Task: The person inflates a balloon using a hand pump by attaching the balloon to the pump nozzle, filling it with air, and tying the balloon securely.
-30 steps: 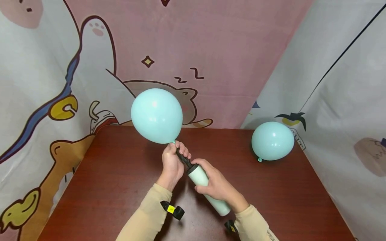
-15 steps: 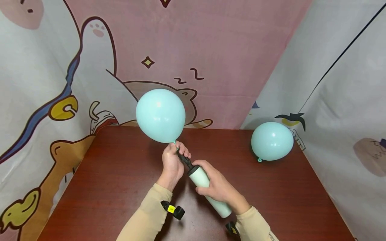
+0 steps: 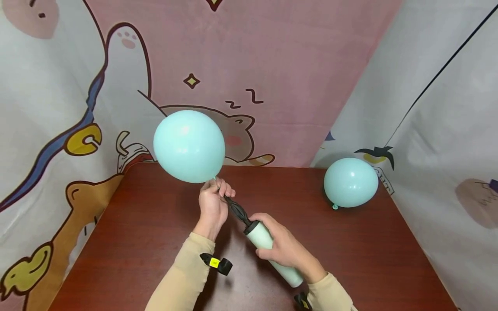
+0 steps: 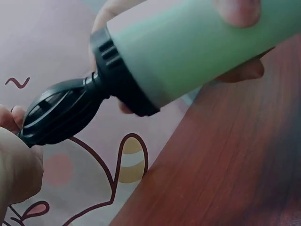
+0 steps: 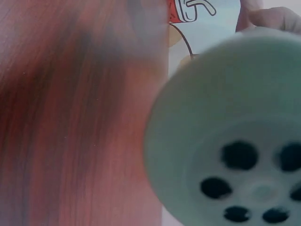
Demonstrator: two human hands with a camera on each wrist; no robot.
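Observation:
In the head view, my left hand (image 3: 213, 206) pinches the neck of a round light-blue balloon (image 3: 189, 146), which stands above the fingers. A pale green hand pump (image 3: 288, 274) slants down to the right, gripped round its barrel by my right hand (image 3: 285, 246). Its black ribbed nozzle (image 3: 238, 211) points up toward the left hand. The left wrist view has the nozzle (image 4: 66, 110) running to the left hand (image 4: 19, 169), which hides its tip; whether the tip sits in the balloon's neck I cannot tell. The pump's holed end (image 5: 202, 113) fills much of the right wrist view.
A second light-blue balloon (image 3: 351, 182), its neck closed, lies at the back right of the brown wooden table (image 3: 132, 242). A printed cartoon cloth (image 3: 295, 65) hangs behind the table and along its sides.
My left hand and its balloon have moved left and slightly up. The pump has shifted a little down and right with my right hand, so more of the nozzle shows.

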